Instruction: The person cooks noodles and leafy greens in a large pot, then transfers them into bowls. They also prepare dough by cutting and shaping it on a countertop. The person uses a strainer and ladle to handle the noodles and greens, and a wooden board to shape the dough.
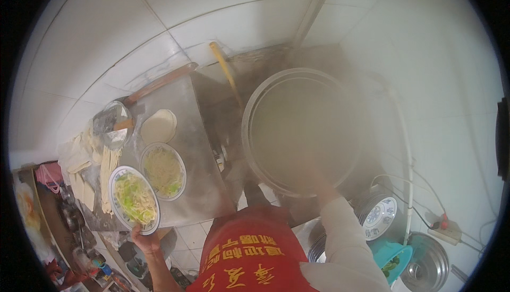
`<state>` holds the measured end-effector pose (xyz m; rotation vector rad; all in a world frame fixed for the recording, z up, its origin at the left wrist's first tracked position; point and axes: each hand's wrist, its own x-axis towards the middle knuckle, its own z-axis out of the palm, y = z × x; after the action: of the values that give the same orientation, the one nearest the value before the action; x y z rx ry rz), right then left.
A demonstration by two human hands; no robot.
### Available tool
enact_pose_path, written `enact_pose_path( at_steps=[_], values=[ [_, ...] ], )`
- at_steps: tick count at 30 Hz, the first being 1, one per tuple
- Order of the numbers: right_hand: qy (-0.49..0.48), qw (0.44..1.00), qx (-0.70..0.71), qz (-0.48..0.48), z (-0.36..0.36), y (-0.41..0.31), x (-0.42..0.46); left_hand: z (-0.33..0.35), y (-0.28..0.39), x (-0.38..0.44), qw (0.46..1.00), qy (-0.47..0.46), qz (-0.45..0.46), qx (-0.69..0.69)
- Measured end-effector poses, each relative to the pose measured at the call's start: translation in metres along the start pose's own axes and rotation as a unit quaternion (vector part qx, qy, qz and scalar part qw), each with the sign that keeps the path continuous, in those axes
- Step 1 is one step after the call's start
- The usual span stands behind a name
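Note:
My left hand (145,239) grips the near rim of a patterned white bowl (111,192), which is tilted and filled with noodles and green vegetable. Just beyond it, a second bowl (184,177) of noodles with some greens rests on the metal worktop (205,184). My right hand (318,182) reaches over the near side of a large round pot (247,148). Thick steam blurs its fingers, and whether they hold anything is hidden. The pot's contents look pale and cloudy through the steam.
Flat dough rounds (158,126), cut noodle strips (108,180) and a metal basin (126,113) sit on the worktop. Stacked bowls (376,217), a teal basket (400,252) of greens and a power strip (444,233) are at right. A yellow pipe (224,67) runs behind.

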<state>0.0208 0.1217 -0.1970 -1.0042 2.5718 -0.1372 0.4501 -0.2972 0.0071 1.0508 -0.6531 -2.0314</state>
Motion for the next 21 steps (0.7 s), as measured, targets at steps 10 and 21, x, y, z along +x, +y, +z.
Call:
enact_pose_path(
  at_steps=[10, 21],
  values=[
    [-0.019, 0.702, 0.671, 0.237, -0.117, -0.108, -0.106, -0.171, -0.026, 0.040, 0.985, 0.154, 0.017, -0.083],
    [0.084, 0.631, 0.711, 0.298, -0.107, -0.135, -0.162, -0.161, -0.044, 0.053, 0.979, 0.068, -0.108, -0.159]
  ],
)
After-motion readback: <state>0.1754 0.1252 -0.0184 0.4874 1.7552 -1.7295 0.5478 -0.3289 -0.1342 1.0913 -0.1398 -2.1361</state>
